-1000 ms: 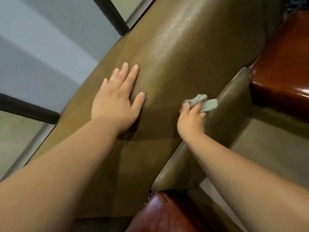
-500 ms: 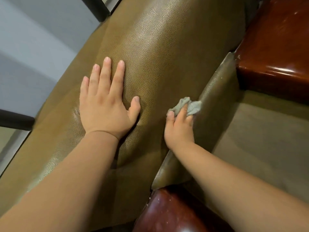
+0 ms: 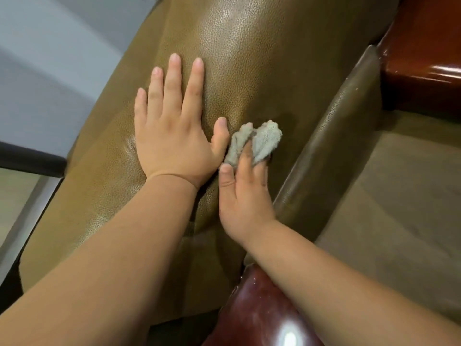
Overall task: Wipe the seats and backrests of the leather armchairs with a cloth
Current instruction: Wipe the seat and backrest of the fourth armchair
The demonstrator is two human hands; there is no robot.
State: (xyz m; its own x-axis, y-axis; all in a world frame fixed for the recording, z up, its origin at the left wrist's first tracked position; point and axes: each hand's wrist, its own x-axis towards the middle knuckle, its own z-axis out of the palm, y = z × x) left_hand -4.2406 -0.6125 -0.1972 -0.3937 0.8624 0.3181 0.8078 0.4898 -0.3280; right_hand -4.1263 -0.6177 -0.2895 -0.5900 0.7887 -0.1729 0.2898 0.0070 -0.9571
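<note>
Cloth (image 3: 254, 142) is bunched under the right hand (image 3: 243, 193) for wiping the backrest (image 3: 249, 58) — left hand (image 3: 174, 136) lies flat, fingers straight, apparently bracing the leather.

- I see the backrest (image 3: 249, 71) in olive leather, pebbled, with a soft sheen.
- The cloth (image 3: 254, 143) looks grey, nubby, matt.
- The armrest (image 3: 262, 318) is glossy red-brown wood.
</note>
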